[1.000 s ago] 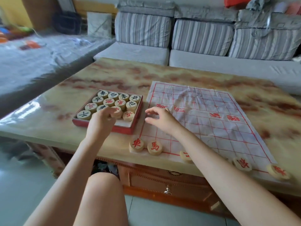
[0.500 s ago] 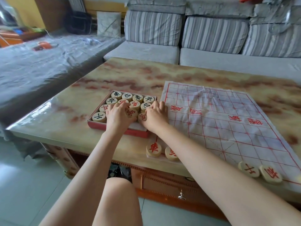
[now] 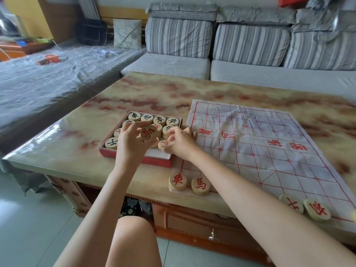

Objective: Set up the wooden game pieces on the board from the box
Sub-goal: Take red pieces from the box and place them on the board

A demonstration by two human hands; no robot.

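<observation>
Hands since the earlier frame: both had been pressed down among the box's discs; the left grip [image 3: 129,145] had since risen with one disc, and the right grip [image 3: 181,140] had drawn toward the box's right edge.
Counter [image 3: 154,93]: glossy slab marbled cream and rust, hard and slick by the look of it.
Board [image 3: 269,151]: thin creased paper sheet with a red grid, flat on the counter just right of the box.
Box [image 3: 134,160]: shallow red cardboard tray with a pale lining, holding flat round discs marked black or red.
Left grip: fingers and thumb curled round the lifted disc [image 3: 148,132], a thick wooden round tilted with its red character toward the camera, above the box.
Right grip: pinched a second red-marked disc [image 3: 166,144] at the box's near right corner.
Placed discs [image 3: 177,181]: four showed along the board's near edge.
Relation: the board lay to the right of both grips, with the right one nearer. Round discs had no long axis, so probably only face-up mattered.
</observation>
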